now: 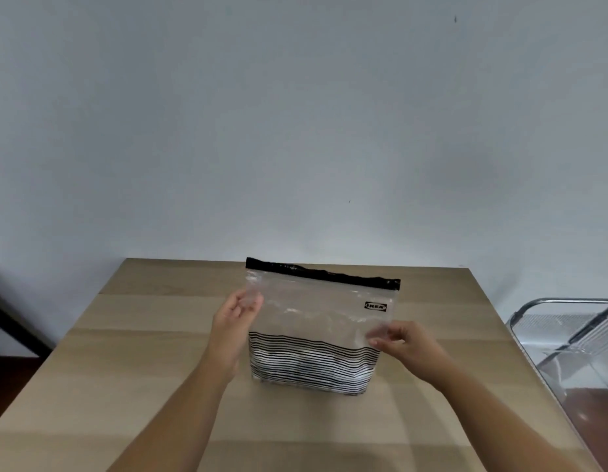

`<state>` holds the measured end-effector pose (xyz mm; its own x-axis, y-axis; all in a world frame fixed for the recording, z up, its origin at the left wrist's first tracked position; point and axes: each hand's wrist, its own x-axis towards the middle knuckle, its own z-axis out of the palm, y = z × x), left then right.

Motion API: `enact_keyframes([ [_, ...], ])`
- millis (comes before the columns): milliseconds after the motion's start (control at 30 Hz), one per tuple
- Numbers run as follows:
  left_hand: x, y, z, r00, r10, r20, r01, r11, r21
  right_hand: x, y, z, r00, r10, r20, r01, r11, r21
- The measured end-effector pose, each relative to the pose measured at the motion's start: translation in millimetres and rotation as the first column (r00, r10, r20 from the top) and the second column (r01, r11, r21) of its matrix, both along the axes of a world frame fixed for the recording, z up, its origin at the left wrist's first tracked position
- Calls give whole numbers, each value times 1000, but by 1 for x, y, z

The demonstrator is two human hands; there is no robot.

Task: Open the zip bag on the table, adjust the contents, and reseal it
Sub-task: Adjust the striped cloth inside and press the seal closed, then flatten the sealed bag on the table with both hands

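Note:
A clear zip bag (pixel 316 318) stands upright in the middle of the wooden table (pixel 142 362). It has a black zip strip along its top and black stripes over its lower half. Pale contents fill the lower half, blurred behind the stripes. My left hand (pixel 236 320) pinches the bag's left edge just below the zip strip. My right hand (pixel 401 342) pinches the bag's right edge about halfway up. The zip strip looks pressed together along its length.
A clear plastic and metal-framed chair (pixel 568 338) stands close to the table's right edge. A plain pale wall rises directly behind the table's far edge. A dark object (pixel 9 318) sits on the floor at the far left.

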<state>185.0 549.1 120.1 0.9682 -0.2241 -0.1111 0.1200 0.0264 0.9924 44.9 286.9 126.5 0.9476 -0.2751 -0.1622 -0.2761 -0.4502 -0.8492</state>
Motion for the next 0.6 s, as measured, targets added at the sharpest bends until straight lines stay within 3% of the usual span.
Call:
enact_keyframes([
  [100, -5, 6, -25, 997, -75, 4, 74, 989, 130, 6, 3, -13, 999, -52, -5, 52, 999, 5],
  [367, -6, 8, -79, 992, -83, 91, 29, 872, 489, 19, 6, -53, 981, -188, -54, 187, 982, -23],
  [600, -18, 5, -109, 993, -104, -58, 118, 788, 605, 17, 13, -88, 933, -274, -233, 271, 962, -46],
])
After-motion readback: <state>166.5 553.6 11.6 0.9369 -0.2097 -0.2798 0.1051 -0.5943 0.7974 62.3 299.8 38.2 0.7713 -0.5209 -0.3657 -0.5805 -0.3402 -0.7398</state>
